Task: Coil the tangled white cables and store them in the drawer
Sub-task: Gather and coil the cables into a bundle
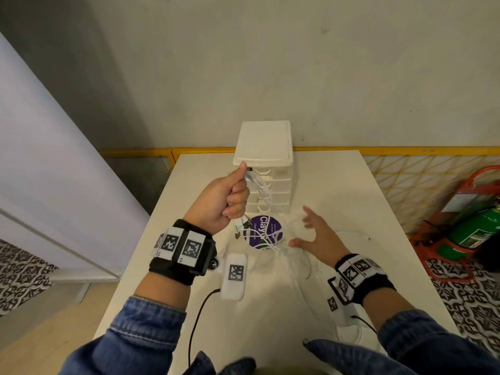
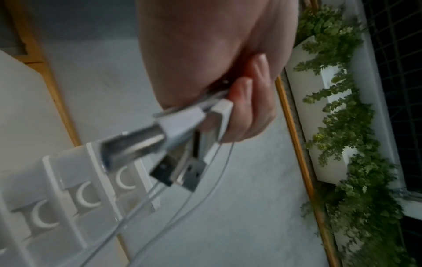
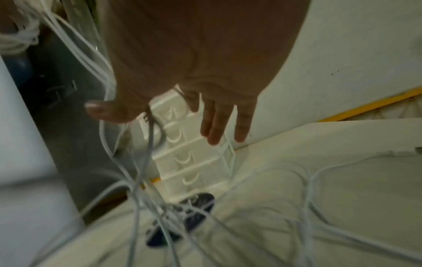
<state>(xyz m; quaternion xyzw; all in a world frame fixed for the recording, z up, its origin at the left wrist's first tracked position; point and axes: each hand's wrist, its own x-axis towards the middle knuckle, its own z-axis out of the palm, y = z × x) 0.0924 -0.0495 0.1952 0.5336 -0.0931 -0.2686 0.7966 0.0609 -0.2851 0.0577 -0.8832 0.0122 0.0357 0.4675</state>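
My left hand [image 1: 230,197] is raised in a fist in front of the white drawer tower [image 1: 266,147] and grips a bundle of white cables [image 1: 261,189]. Their USB plugs [image 1: 241,226] stick out below the fist; in the left wrist view the plugs [image 2: 160,144] jut from the curled fingers [image 2: 246,112]. The cables run down to a loose tangle [image 1: 286,255] on the table. My right hand [image 1: 313,234] hovers open above that tangle with fingers spread; in the right wrist view strands [image 3: 141,162] hang past the thumb [image 3: 107,110]. All drawers [image 3: 182,159] look closed.
A round purple sticker [image 1: 262,230] lies on the white table [image 1: 338,190] under the cables. A yellow rail [image 1: 405,150] runs behind the table. A green cylinder on a red stand [image 1: 470,228] sits on the floor at right. A white panel [image 1: 40,171] stands at left.
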